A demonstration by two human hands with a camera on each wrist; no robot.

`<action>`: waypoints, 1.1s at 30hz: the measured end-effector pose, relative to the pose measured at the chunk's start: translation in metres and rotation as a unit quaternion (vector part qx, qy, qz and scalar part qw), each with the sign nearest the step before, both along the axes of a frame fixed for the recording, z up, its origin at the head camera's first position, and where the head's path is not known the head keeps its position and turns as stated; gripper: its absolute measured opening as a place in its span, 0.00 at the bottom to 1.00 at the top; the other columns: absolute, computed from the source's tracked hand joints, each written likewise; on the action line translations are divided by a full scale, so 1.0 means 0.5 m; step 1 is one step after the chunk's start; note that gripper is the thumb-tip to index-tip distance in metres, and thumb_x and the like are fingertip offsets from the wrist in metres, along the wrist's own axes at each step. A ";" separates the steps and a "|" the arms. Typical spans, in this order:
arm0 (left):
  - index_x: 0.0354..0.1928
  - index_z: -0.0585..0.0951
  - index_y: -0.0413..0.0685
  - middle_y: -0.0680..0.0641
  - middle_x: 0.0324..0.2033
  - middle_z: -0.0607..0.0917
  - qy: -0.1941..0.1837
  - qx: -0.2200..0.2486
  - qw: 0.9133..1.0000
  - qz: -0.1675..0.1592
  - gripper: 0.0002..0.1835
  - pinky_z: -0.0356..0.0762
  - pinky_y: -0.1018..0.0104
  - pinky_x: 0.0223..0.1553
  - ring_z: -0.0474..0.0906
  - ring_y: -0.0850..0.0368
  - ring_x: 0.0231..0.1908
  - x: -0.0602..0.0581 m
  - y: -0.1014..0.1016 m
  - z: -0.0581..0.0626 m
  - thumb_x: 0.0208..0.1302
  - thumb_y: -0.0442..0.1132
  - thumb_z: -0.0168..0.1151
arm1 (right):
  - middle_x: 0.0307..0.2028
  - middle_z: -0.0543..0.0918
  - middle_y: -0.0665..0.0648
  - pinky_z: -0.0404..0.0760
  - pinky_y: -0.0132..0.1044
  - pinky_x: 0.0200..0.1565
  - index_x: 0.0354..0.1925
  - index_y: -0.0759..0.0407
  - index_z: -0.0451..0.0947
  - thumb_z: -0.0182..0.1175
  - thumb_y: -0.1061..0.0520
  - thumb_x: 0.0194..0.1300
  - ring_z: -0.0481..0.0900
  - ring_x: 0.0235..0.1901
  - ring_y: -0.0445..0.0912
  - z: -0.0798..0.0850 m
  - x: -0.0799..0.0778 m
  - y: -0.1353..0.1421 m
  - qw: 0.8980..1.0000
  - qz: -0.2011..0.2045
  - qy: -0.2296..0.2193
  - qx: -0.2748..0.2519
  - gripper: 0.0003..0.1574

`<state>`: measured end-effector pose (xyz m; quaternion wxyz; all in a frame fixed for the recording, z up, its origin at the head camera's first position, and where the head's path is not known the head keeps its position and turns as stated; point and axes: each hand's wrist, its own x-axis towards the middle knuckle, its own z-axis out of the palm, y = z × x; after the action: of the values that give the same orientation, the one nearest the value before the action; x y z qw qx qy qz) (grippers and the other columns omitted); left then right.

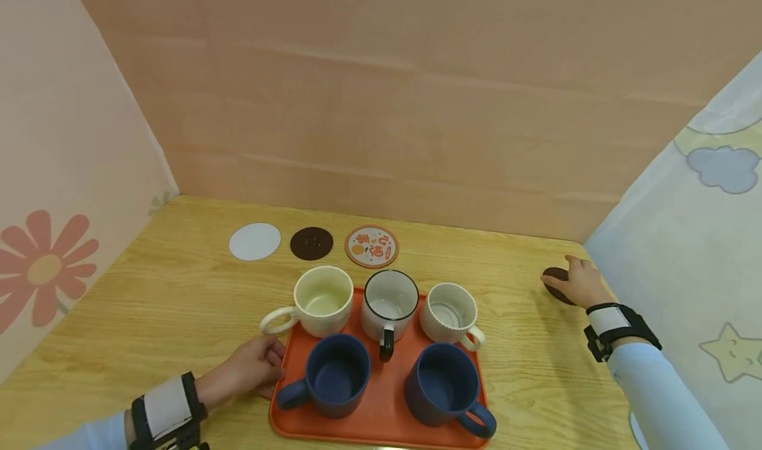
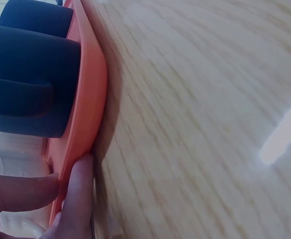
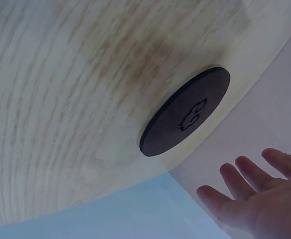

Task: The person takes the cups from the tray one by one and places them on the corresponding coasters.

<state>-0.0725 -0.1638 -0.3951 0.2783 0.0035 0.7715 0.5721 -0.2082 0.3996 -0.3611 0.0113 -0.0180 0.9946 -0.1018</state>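
Note:
My left hand [image 1: 256, 367] grips the left rim of an orange-red tray [image 1: 381, 430], its thumb and a finger pinching the edge in the left wrist view. On the tray stand two navy mugs [image 1: 338, 377], a cream mug [image 1: 323, 298], a white mug with a black rim and handle [image 1: 389, 298] and a small white mug with a textured rim [image 1: 449, 311]. At the far right, my right hand [image 1: 585, 284] hovers by a dark brown round coaster [image 3: 187, 112]. Its fingers are spread and apart from the coaster, which lies flat on the table.
Behind the tray, a white disc [image 1: 254, 241], another dark brown coaster [image 1: 311, 243] and a patterned round coaster [image 1: 372, 246] lie in a row on the wooden table [image 1: 196, 284]. A tan wall covering [image 1: 387, 106] closes the back; printed sheets hang at both sides.

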 end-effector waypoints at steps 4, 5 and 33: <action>0.40 0.69 0.27 0.42 0.27 0.73 -0.007 -0.005 1.000 0.002 0.12 0.79 0.60 0.24 0.74 0.55 0.24 -0.001 0.000 0.002 0.52 0.23 0.56 | 0.52 0.55 0.89 0.57 0.68 0.50 0.57 0.88 0.48 0.54 0.36 0.59 0.53 0.51 0.77 -0.006 -0.009 0.003 1.000 -0.020 -0.015 0.008 0.59; 0.40 0.69 0.27 0.42 0.27 0.73 -0.007 -0.005 1.000 0.000 0.12 0.79 0.59 0.24 0.74 0.55 0.24 -0.001 0.000 0.002 0.53 0.24 0.56 | 0.51 0.55 0.89 0.58 0.68 0.49 0.57 0.89 0.49 0.55 0.36 0.58 0.54 0.51 0.77 -0.006 -0.010 0.003 0.999 -0.025 -0.017 0.014 0.59; 0.40 0.70 0.28 0.42 0.27 0.74 -0.008 -0.005 1.000 0.007 0.12 0.79 0.60 0.24 0.75 0.55 0.23 -0.002 0.002 -0.002 0.53 0.24 0.56 | 0.47 0.63 0.85 0.63 0.63 0.48 0.49 0.88 0.57 0.52 0.39 0.59 0.60 0.49 0.74 -0.035 -0.034 0.030 0.977 -0.153 -0.141 0.056 0.50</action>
<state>-0.0736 -0.1630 -0.3962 0.2810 -0.0078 0.7720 0.5701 -0.2254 0.4144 -0.3787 0.1364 0.1497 0.9781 -0.0482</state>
